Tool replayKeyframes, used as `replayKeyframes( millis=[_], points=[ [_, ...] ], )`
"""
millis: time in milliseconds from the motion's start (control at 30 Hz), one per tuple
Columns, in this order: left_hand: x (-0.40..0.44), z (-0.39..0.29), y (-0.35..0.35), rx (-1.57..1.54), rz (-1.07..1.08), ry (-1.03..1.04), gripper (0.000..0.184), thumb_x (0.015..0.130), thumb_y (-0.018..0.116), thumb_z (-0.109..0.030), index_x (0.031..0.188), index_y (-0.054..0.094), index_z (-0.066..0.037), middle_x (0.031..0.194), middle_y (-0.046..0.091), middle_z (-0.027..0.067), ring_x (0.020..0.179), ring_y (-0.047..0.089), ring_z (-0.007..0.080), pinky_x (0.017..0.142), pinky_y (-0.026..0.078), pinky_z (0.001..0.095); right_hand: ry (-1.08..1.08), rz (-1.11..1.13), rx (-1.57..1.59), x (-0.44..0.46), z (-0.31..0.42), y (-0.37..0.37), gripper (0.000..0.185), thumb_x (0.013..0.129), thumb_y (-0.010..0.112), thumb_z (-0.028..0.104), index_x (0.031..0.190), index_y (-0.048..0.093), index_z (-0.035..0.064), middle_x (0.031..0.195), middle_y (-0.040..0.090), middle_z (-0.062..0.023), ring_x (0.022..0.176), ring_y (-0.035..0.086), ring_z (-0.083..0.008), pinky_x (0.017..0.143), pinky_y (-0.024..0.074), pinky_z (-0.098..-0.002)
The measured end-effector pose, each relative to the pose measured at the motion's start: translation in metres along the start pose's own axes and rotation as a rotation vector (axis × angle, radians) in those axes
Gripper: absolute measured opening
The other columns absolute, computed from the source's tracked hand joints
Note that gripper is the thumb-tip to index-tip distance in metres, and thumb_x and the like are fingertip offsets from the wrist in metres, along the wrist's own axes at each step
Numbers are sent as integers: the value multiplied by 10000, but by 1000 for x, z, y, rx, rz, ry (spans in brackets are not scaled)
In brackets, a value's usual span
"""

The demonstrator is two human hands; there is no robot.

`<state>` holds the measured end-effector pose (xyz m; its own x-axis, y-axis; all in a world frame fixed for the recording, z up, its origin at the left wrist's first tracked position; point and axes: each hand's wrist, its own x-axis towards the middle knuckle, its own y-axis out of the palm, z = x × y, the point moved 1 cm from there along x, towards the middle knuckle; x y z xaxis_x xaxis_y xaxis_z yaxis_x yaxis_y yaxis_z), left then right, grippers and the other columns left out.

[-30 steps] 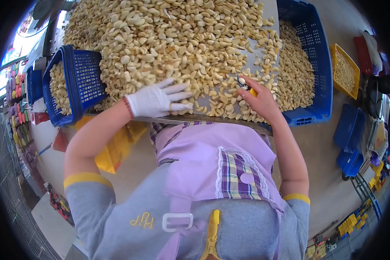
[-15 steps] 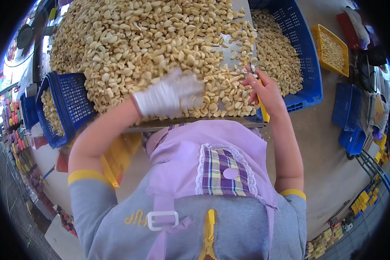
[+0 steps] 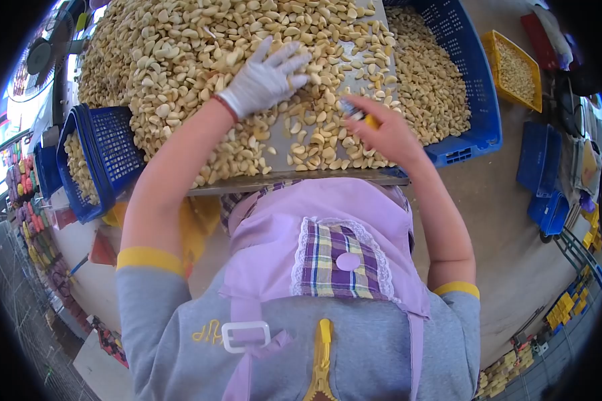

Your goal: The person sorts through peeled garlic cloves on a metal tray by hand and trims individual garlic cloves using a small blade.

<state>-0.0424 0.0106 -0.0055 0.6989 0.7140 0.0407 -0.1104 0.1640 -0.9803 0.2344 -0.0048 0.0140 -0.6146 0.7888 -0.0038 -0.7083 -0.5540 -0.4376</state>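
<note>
A thick heap of pale, curved cashew nuts [image 3: 174, 73] covers the metal tabletop [image 3: 280, 142]. My left hand [image 3: 262, 79], in a white glove, lies on the heap with its fingers spread and nothing gripped. Bare-skinned, my right hand [image 3: 386, 134] is closed around a small yellow-handled knife [image 3: 370, 121] above the thinner scatter of nuts at the table's right. Most of the handle is hidden in the palm, and the blade cannot be made out clearly.
A large blue crate [image 3: 471, 87] of nuts adjoins the table on the right. Stacked blue baskets [image 3: 117, 144] stand at the left edge, with nuts in the outer one. Farther right is a yellow crate [image 3: 532, 100] of nuts. A fan [image 3: 40, 55] is at upper left.
My left hand has moved up and away over the heap, and a bare strip of metal now shows below it. My right hand has shifted left and turned with the knife.
</note>
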Motion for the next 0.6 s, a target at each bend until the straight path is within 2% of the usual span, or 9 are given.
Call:
replayKeyframes(
  millis=[33,167,233,267,300,400,467,533,600],
  points=[
    [8,8,2,-30,-67,-23,286,841,608,-396,1097,604,-269,1470,378,27,1398,266,244,1128,92,547,-301,-21,-181,2,3,9,491,854,636,230,1325,514,169,1119,630,-72,715,660,-177,575,513,-318],
    [28,34,-6,-120,-31,-187,507,808,625,-516,1264,560,-305,1460,385,35,1398,255,251,1129,86,548,-155,500,-466,-1,27,39,483,802,655,237,1268,530,241,1222,547,-94,797,665,-274,634,536,-408],
    [34,40,-44,-141,-106,-277,489,801,662,-384,1259,582,-234,1389,458,96,1324,363,294,1108,223,494,-152,557,-569,-1,21,50,444,788,658,251,1217,546,257,1195,535,-84,772,659,-286,616,536,-412],
    [30,46,-61,-183,-133,-334,470,794,658,-318,1245,590,-205,1373,461,121,1309,367,335,1099,234,502,-162,535,-634,0,19,46,333,737,640,192,1059,590,129,1067,549,-97,752,650,-283,614,528,-417],
    [23,49,-68,-226,-157,-391,454,787,653,-251,1231,599,-176,1358,463,147,1293,372,376,1091,245,509,-138,522,-647,-1,17,41,277,739,631,171,1009,592,123,1041,543,-96,745,650,-277,603,527,-412],
    [-12,62,-62,-400,-448,-464,448,781,716,-377,1186,634,-204,1252,587,70,1164,539,235,1002,416,387,-109,379,-706,-8,0,22,101,743,612,111,843,601,104,966,523,-99,728,649,-268,579,525,-400],
    [-35,45,-68,-518,-416,-406,360,760,753,-250,1099,668,-159,1076,669,68,982,633,211,819,516,273,12,299,-765,-10,-11,-4,127,750,619,136,871,590,114,996,530,-97,729,646,-278,596,528,-399],
    [-52,5,-81,-796,24,-500,296,788,712,-272,1054,663,-150,944,675,38,894,645,199,712,534,284,67,240,-803,-11,-25,-26,165,770,623,154,930,593,132,1021,534,-98,738,647,-288,615,532,-407],
    [-55,-31,-82,-568,415,-272,261,797,682,-301,984,645,-123,833,639,46,802,647,198,621,526,314,148,201,-823,-12,-30,-42,217,790,626,178,1002,592,158,1050,538,-98,750,648,-298,633,535,-415]
  ],
)
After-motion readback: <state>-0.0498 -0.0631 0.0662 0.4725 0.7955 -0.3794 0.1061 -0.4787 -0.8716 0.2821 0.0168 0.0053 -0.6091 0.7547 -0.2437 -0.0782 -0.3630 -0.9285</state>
